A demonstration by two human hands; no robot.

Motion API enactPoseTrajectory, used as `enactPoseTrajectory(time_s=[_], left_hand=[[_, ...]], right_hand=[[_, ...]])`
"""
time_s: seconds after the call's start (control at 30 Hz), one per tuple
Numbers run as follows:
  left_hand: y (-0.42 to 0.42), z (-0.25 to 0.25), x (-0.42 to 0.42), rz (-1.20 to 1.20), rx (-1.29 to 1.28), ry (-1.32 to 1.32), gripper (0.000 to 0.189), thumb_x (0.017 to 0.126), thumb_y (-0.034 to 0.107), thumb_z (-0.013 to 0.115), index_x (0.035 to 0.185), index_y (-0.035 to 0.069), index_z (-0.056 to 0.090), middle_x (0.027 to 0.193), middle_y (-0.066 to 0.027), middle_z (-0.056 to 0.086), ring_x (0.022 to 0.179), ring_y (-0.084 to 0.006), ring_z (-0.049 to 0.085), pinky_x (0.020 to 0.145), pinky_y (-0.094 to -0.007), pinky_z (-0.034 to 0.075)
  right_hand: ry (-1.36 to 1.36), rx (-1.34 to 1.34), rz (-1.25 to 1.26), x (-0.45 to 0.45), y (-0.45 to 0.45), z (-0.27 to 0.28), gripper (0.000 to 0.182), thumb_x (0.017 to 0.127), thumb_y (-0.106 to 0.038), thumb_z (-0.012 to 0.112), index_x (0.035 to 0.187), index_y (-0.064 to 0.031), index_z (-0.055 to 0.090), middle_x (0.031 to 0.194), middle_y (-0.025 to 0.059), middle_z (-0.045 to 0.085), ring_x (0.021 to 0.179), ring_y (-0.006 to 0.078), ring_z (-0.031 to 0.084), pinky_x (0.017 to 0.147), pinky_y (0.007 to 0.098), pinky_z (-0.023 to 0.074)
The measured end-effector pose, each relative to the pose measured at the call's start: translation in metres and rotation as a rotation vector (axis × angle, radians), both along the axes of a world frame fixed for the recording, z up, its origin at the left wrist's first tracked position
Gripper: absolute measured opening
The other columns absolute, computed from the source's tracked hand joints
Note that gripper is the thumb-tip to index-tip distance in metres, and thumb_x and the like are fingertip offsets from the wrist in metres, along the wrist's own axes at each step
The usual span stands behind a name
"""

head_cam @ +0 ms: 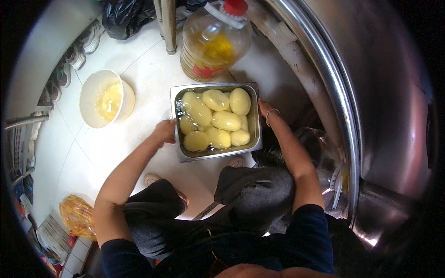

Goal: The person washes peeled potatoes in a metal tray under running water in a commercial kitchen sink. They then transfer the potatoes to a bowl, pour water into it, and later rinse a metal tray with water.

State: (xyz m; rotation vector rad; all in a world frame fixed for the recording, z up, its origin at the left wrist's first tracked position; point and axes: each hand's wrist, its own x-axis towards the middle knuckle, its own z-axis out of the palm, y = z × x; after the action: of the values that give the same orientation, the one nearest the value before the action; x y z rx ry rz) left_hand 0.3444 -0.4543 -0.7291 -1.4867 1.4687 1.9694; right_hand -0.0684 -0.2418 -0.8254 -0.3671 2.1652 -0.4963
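Observation:
Between my hands is a rectangular stainless-steel pan (218, 157) filled with water and several peeled potatoes (226, 121). My left hand (166, 131) grips the pan's left side, with the fingers partly hidden by the rim. On the opposite side my right hand (265, 107), with a bracelet at its wrist, holds the right edge; its fingers are mostly hidden behind the pan. The potatoes lie close together under or at the water's surface. Whether the pan rests on the floor or is lifted, I cannot tell.
A whitish plastic tub (128, 99) with pale yellow contents stands on the tiled floor (139, 73) at left. Just beyond the pan is a large plastic oil jug (215, 41) with a red cap. A metal leg (169, 31), shoes (77, 57) and a yellowish plastic bag (77, 217) are around.

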Motion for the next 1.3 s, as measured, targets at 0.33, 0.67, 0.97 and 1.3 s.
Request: enactPoseTrajectory(time_s=[0.33,0.67,0.97,1.3], left_hand=[[0.088,-0.027,-0.065,0.259,0.241,0.121,0.042,0.091,0.037,0.036,0.105,0.0,0.05,0.084,-0.014,0.057,0.063,-0.0232,0.06,0.053,-0.0355,0.053],[0.145,-0.015,-0.159,0.534,0.27,0.241,0.039,0.093,0.03,0.038,0.095,-0.006,0.051,0.071,-0.0128,0.054,0.048,-0.0203,0.055,0.047,-0.0306,0.05],[0.157,-0.039,-0.231,0.609,0.298,0.264,0.032,0.093,0.029,0.039,0.089,-0.001,0.052,0.065,-0.0138,0.053,0.045,-0.0214,0.052,0.042,-0.0349,0.044],[0.118,-0.04,-0.232,0.409,0.583,0.318,0.045,0.086,0.038,0.052,0.122,0.012,0.041,0.107,-0.0066,0.052,0.083,-0.0233,0.056,0.073,-0.0409,0.048]], right_hand=[[0.266,0.208,-0.179,-0.05,-0.07,0.054,0.069,0.087,-0.055,0.028,0.121,0.0027,0.046,0.125,0.0227,0.044,0.116,0.0356,0.042,0.097,0.0408,0.0318],[0.47,-0.148,0.015,-0.124,-0.051,0.049,0.059,0.089,-0.05,0.031,0.124,-0.0053,0.046,0.128,0.016,0.044,0.117,0.0327,0.041,0.098,0.0381,0.0314],[0.581,-0.05,0.201,-0.062,-0.067,0.108,0.056,0.09,-0.049,0.027,0.126,-0.0103,0.044,0.127,0.016,0.045,0.113,0.0358,0.044,0.097,0.0423,0.0333],[0.519,-0.336,0.212,-0.027,-0.077,0.119,0.05,0.089,-0.048,0.037,0.106,-0.0075,0.061,0.109,0.0127,0.059,0.1,0.0303,0.054,0.087,0.0386,0.0408]])
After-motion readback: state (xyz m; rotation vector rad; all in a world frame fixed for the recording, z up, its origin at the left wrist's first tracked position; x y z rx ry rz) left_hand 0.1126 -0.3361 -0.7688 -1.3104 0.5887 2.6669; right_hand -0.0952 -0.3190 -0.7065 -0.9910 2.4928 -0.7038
